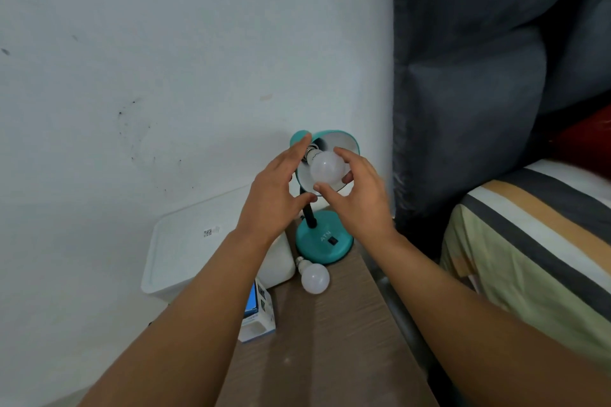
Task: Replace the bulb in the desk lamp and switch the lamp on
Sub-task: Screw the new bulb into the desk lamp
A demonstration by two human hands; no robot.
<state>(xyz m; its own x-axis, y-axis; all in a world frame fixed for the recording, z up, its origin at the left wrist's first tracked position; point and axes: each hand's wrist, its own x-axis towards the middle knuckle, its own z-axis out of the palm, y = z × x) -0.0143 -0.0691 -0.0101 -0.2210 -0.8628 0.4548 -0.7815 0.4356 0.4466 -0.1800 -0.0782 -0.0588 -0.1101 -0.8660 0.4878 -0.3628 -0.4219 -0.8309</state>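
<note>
1. Holding the white bulb point(326, 166) at the mouth of the teal lamp shade point(347, 142), the right hand point(358, 198) has its thumb and fingers curled around the round glass part.
2. The bulb's metal screw end point(309, 152) points up and to the left, into the shade. It looks partly out, so the threads show. I cannot tell if it is going in or coming out.
3. The bulb's long line runs from that screw end down and to the right, toward the person. So the right hand sits on the near, fat end and must turn it around that line.
4. The left hand point(276, 198) is open and wraps the shade from the left. Its fingers rest on the back of the shade to keep it from moving. It has no bulb in it.
5. The right hand is the one nearer the bulb.
6. A second bulb point(315, 277) lies on the desk point(330, 340) just in front of the lamp base point(322, 241), near the desk's far end.
7. The black switch point(333, 240) is on the base, under the right hand.
8. A small box point(259, 314) sits at the desk's left edge.
</note>
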